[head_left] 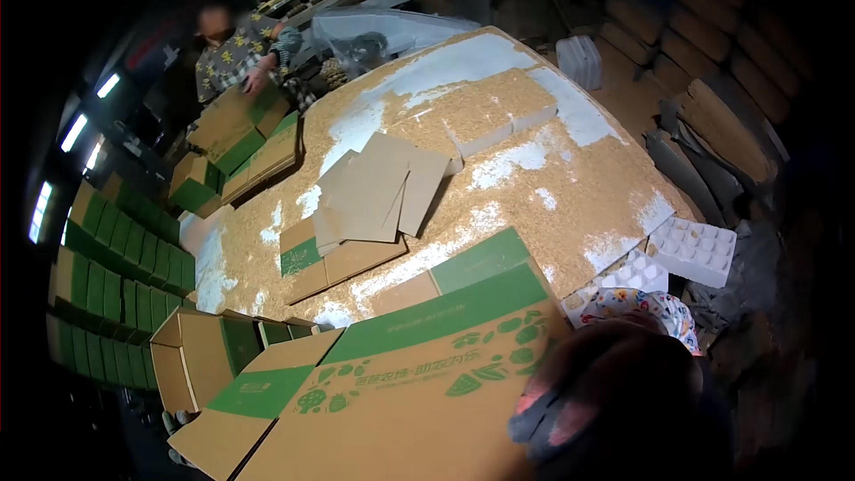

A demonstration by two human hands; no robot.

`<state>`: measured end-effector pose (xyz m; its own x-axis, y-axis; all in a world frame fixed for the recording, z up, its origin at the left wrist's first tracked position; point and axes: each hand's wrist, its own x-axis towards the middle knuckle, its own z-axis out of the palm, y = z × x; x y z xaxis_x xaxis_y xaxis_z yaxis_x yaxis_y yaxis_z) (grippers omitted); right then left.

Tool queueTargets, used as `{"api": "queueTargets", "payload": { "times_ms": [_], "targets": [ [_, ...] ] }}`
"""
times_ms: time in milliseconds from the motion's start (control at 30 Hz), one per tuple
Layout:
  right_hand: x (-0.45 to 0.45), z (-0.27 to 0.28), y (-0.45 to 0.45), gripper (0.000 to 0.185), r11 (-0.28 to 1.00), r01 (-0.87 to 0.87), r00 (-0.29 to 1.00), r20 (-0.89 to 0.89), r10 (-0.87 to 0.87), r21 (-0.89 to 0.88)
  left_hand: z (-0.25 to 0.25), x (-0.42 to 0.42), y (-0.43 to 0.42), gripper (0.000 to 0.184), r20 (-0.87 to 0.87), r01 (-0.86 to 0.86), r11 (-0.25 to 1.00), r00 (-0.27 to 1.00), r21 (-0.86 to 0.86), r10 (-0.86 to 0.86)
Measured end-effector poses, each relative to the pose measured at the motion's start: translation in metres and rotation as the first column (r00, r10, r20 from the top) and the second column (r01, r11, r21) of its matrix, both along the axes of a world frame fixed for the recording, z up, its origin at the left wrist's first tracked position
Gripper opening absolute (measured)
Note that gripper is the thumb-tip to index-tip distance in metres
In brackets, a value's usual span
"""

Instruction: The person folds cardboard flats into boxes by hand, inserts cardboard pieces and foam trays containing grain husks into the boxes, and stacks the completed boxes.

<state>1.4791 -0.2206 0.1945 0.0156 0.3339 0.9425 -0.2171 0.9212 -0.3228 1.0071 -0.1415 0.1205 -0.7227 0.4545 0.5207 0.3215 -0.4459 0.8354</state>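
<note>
A large printed cardboard box [401, 392], brown with a green band and green fruit drawings, fills the near foreground, partly folded. At its lower left edge, grey-gloved fingertips of my left hand [181, 420] wrap round a flap; the rest of that hand is hidden behind the cardboard. My right hand [557, 405], in a dark glove with pinkish patches, grips the box at its right side, much of it in deep shadow. Just behind the box lies another flat green-and-brown carton [481, 263] on the worn table [606, 214].
Loose cardboard sheets [378, 187] lie mid-table. Green-and-brown boxes [116, 276] are stacked at left. White moulded trays [690, 249] sit by the right corner. Across the table, another person [236, 53] handles a carton [236, 129]. Floral fabric [646, 307] shows near my right arm.
</note>
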Motion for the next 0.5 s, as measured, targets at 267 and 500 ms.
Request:
{"api": "queueTargets", "payload": {
  "times_ms": [267,500],
  "targets": [
    [0.013,-0.006,-0.001,0.008,0.995,0.098,0.995,-0.025,-0.098,-0.011,0.004,0.001,-0.009,0.049,-0.022,-0.009,1.000,1.000,0.000,0.009],
    [0.025,-0.007,0.008,0.023,0.992,0.008,0.997,0.077,0.002,-0.127,0.000,0.008,0.000,0.049,-0.075,0.069,0.998,0.995,-0.006,-0.069]
  ]
}}
